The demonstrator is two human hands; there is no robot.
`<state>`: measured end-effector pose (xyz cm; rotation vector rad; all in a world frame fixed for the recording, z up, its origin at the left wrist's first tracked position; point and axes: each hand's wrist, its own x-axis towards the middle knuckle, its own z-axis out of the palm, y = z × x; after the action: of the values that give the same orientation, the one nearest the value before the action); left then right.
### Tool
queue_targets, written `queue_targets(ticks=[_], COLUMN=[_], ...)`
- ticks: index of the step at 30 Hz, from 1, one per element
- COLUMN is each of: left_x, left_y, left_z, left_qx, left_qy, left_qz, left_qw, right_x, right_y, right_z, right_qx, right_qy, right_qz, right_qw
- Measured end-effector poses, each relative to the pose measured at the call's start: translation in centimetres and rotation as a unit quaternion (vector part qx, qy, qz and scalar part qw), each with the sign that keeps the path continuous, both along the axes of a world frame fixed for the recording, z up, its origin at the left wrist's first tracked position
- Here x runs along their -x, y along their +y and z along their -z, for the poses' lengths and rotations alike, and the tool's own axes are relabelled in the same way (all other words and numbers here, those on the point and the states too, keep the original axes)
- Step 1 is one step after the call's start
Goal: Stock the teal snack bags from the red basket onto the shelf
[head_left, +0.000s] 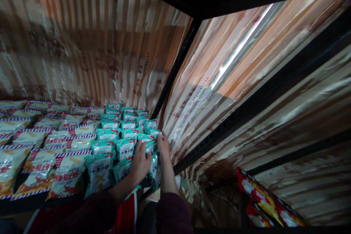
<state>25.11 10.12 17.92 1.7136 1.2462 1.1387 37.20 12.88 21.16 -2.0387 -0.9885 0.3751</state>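
Note:
Teal snack bags stand upright in rows at the right end of a dark shelf. My right hand has its fingers curled at the upper right edge of a teal snack bag in the rightmost row. From the left side my left hand presses against the same bag, fingers bent forward and thumb near its front. Some of my fingertips are hidden among the packs. Below my hands another teal bag leans in the front of that row.
White snack bags with red and blue striped edges fill the shelf's left part. A black metal upright rises at the back corner. Striped plastic sheeting hangs behind and to the right. Red and yellow packets lie lower right.

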Motion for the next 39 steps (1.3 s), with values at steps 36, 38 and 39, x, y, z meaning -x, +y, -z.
queue_targets(ticks=[36,38,39], left_x=[-0.2,-0.2,0.0], left_y=[0.8,0.5,0.3], left_z=[1.7,1.2,0.8], left_qx=[-0.047,-0.052,-0.061], left_qy=[0.018,0.017,0.018], left_qz=[0.002,0.009,0.016], left_qw=[0.999,0.998,0.998], right_x=[1.2,2.1,2.5], right_y=[-0.2,-1.5,-2.4], right_z=[-2.2,-2.7,-2.7], right_qx=[-0.017,-0.056,-0.083], right_qy=[-0.074,-0.095,-0.110], right_qz=[0.011,0.003,-0.006], right_qw=[0.997,0.994,0.990])
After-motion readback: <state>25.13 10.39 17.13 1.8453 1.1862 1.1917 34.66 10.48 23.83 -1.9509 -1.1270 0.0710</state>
